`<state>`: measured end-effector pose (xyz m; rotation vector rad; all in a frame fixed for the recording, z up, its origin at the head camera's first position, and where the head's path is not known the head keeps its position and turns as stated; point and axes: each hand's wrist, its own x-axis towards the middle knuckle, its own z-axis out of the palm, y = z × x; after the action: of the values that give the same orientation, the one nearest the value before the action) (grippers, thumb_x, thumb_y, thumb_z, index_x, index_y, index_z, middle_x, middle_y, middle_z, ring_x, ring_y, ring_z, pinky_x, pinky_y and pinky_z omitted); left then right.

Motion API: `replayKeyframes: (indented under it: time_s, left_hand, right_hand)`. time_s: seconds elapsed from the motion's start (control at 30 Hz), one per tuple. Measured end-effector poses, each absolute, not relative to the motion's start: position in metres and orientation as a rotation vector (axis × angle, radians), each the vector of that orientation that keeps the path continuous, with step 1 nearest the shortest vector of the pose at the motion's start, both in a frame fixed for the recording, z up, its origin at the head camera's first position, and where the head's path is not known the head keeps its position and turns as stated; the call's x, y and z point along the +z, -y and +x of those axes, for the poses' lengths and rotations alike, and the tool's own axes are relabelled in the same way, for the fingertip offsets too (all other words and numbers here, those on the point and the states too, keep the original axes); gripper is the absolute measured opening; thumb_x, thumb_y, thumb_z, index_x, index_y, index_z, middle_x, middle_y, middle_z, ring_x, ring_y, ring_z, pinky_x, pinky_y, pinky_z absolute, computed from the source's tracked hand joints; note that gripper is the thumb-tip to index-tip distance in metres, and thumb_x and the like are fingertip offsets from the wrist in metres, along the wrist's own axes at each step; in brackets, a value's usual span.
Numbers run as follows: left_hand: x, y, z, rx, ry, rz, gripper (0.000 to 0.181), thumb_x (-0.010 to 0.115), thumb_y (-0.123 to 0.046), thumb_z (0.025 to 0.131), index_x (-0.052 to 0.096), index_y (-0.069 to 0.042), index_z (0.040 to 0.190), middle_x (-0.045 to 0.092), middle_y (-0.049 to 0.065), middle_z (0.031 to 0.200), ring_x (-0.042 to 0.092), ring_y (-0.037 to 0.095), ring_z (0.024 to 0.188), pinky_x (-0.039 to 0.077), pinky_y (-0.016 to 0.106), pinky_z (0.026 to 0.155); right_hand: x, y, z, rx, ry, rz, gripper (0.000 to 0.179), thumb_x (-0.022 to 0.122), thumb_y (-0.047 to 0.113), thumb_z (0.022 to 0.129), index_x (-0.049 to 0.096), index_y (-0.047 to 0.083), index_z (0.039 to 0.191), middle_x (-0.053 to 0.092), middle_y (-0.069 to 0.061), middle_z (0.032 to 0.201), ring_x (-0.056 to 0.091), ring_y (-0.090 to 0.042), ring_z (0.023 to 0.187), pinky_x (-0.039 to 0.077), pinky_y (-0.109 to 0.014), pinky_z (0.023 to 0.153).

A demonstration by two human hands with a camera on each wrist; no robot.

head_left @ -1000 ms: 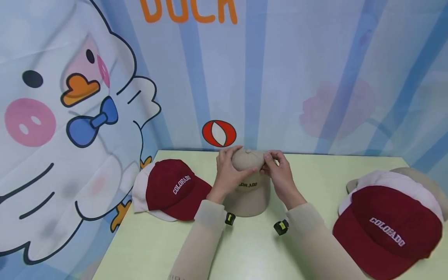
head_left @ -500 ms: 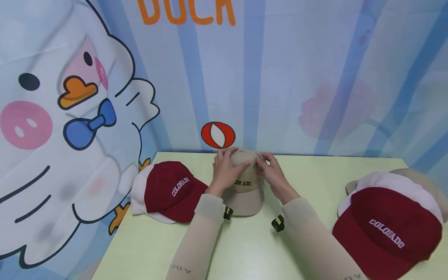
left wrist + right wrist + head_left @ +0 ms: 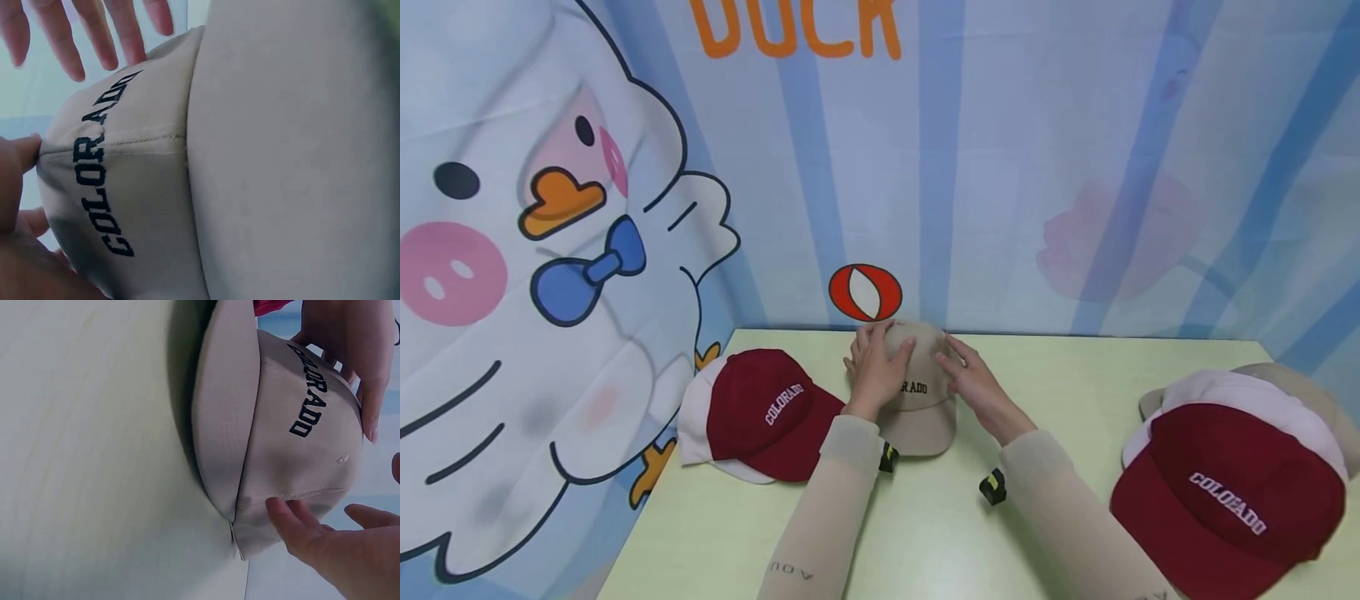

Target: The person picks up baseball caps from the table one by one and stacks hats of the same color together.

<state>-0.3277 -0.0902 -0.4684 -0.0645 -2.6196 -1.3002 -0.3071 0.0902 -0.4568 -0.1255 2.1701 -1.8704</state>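
Observation:
In the head view a beige baseball cap (image 3: 925,425) with dark COLORADO lettering sits upright on the table, brim toward me. My left hand (image 3: 876,371) holds its left side, thumb over the front of the crown and fingers reaching round behind. At the cap's other side is my right hand (image 3: 981,383), fingers fairly straight. The right wrist view has these fingertips (image 3: 275,506) right at the side seam of the crown, the thumb held apart. Part of the lettering is hidden by the left hand in the head view.
On the left, a maroon COLORADO cap (image 3: 760,408) lies over a white cap (image 3: 696,425). Another stack stands at the right, with a maroon cap (image 3: 1232,492) in front of a white one (image 3: 1217,387) and a beige one (image 3: 1311,400). A printed cloth backdrop (image 3: 1000,167) rises behind the table.
The beige cap has shifted left, closer to the left stack, and both hands moved with it. The right hand's pinch at the crown has loosened, and its fingers have slid down the side.

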Motion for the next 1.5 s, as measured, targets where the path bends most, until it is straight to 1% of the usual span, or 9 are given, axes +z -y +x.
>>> replayKeyframes:
  time_s: [0.13,0.23,0.3,0.53,0.77,1.03,1.17,1.33,1.5]
  left_hand:
    - [-0.471,0.090,-0.326,-1.274,2.660,-0.035,0.067,0.049,-0.053,0.106,0.035,-0.018,0.161,0.018,0.012,0.170,0.007,0.039,0.159,0.003,0.081,0.116]
    - [-0.473,0.089,-0.325,-1.282,2.674,-0.019,0.070,0.046,-0.054,0.107,0.029,-0.018,0.164,0.012,0.014,0.173,0.004,0.042,0.160,0.005,0.081,0.116]
    - [-0.474,0.089,-0.325,-1.299,2.676,-0.011,0.070,0.046,-0.055,0.107,0.027,-0.019,0.165,0.011,0.015,0.173,0.005,0.043,0.159,0.007,0.079,0.117]
    - [-0.475,0.092,-0.324,-1.337,2.676,0.000,0.072,0.045,-0.056,0.106,0.025,-0.020,0.165,0.012,0.015,0.173,0.007,0.039,0.159,0.008,0.076,0.119]
    - [-0.471,0.087,-0.315,-1.247,2.675,0.021,0.070,0.049,-0.051,0.106,0.028,-0.019,0.164,0.014,0.014,0.172,0.006,0.041,0.160,0.006,0.078,0.118]
    - [-0.456,0.059,-0.288,-1.058,2.722,-0.057,0.068,0.050,-0.047,0.106,0.028,-0.018,0.164,0.013,0.012,0.172,-0.002,0.038,0.161,0.003,0.068,0.125]
    - [-0.447,0.040,-0.272,-1.067,2.684,-0.154,0.068,0.053,-0.046,0.105,0.032,-0.016,0.162,0.018,0.012,0.170,0.002,0.037,0.161,0.005,0.065,0.127]
    - [-0.441,0.016,-0.252,-1.276,2.661,-0.304,0.067,0.054,-0.047,0.105,0.035,-0.014,0.160,0.025,0.010,0.166,0.014,0.033,0.157,0.020,0.057,0.126]
    - [-0.439,-0.005,-0.233,-1.529,2.717,-0.399,0.065,0.051,-0.052,0.105,0.036,-0.019,0.159,0.029,0.006,0.163,0.025,0.027,0.153,0.031,0.053,0.121]
  right_hand:
    - [-0.460,-0.088,-0.302,-1.797,-2.211,-0.131,0.064,0.043,0.035,0.111,0.018,0.017,0.167,0.003,-0.012,0.176,0.006,-0.038,0.162,0.024,-0.060,0.125]
    - [-0.462,-0.086,-0.298,-1.776,-2.212,-0.126,0.065,0.044,0.035,0.110,0.016,0.019,0.167,0.002,-0.012,0.176,0.007,-0.040,0.161,0.023,-0.061,0.124]
    - [-0.463,-0.085,-0.296,-1.771,-2.204,-0.117,0.066,0.044,0.035,0.110,0.014,0.021,0.168,0.001,-0.012,0.176,0.008,-0.041,0.161,0.027,-0.061,0.123]
    - [-0.463,-0.084,-0.292,-1.773,-2.191,-0.134,0.068,0.046,0.035,0.110,0.012,0.022,0.168,0.002,-0.010,0.176,0.010,-0.040,0.160,0.028,-0.060,0.123]
    - [-0.468,-0.090,-0.285,-1.784,-2.187,-0.106,0.066,0.047,0.032,0.110,0.017,0.019,0.167,0.015,-0.012,0.174,0.025,-0.038,0.157,0.033,-0.058,0.122]
    - [-0.461,-0.110,-0.266,-1.766,-2.262,-0.054,0.060,0.048,0.029,0.110,0.028,0.012,0.164,0.028,-0.019,0.168,0.036,-0.040,0.152,0.041,-0.055,0.118]
    - [-0.449,-0.127,-0.253,-1.746,-2.325,-0.020,0.060,0.048,0.028,0.110,0.028,0.011,0.164,0.032,-0.022,0.165,0.039,-0.040,0.150,0.044,-0.053,0.116]
    - [-0.430,-0.150,-0.229,-1.721,-2.422,-0.015,0.060,0.049,0.027,0.110,0.027,0.011,0.164,0.036,-0.024,0.161,0.042,-0.040,0.147,0.046,-0.052,0.114]
    - [-0.418,-0.176,-0.206,-1.659,-2.504,0.000,0.063,0.047,0.034,0.111,0.024,0.012,0.165,0.037,-0.024,0.161,0.044,-0.040,0.146,0.046,-0.052,0.113]
